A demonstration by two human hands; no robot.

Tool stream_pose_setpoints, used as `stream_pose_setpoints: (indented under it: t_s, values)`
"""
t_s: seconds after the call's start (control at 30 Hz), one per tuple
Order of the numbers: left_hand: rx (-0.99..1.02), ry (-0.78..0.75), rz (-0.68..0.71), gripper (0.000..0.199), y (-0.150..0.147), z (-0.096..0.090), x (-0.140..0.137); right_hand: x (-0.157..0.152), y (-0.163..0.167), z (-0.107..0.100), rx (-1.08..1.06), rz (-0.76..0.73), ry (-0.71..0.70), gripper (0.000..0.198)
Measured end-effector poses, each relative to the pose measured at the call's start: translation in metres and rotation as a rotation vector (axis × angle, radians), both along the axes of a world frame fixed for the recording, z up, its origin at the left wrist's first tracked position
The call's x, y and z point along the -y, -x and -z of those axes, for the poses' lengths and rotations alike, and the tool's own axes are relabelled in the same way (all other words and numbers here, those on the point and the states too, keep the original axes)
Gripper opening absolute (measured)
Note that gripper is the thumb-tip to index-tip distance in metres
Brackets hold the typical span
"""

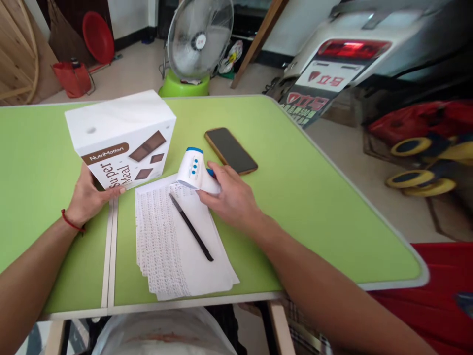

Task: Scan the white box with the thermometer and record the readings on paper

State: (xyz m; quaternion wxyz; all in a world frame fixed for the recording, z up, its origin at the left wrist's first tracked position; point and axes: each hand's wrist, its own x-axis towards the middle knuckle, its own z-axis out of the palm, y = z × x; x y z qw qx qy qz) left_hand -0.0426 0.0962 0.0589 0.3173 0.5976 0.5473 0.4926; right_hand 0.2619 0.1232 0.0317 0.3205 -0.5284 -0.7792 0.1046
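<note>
My left hand [86, 195] grips the lower near edge of a white cardboard box [121, 128] with brown printing, thumb across its front face. The box is tilted on the green folding table [303, 212]. In my right hand [231, 195] is a white and blue infrared thermometer [192, 170], my fingers wrapped round its handle. Below it lies a stack of handwritten paper sheets [162, 241], with a black pen [192, 228] resting diagonally on top. A smartphone [232, 150] with a dark screen lies just beyond my right hand.
Behind the table a fan [199, 42] stands on a green stool [185, 88]. A red basin [98, 37] and a red bag [72, 79] are at the back left. To the right is a white scooter [354, 49]. Something red [436, 296] is beside the table's right corner.
</note>
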Motion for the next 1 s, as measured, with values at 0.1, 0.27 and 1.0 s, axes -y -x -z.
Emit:
stream_pose_setpoints:
  t_s: [0.1, 0.27, 1.0]
  values:
    - [0.010, -0.016, -0.087, 0.069, -0.001, -0.004, 0.005, 0.015, 0.006, -0.012, -0.313, -0.080, -0.017, 0.047]
    - [0.127, 0.000, -0.004, 0.057, -0.019, -0.013, 0.000, 0.047, 0.017, -0.025, -0.707, -0.347, 0.236, 0.015]
    - [0.152, 0.019, 0.179, 0.047, -0.048, 0.002, -0.029, 0.029, 0.034, -0.009, -0.776, -0.380, 0.600, 0.025]
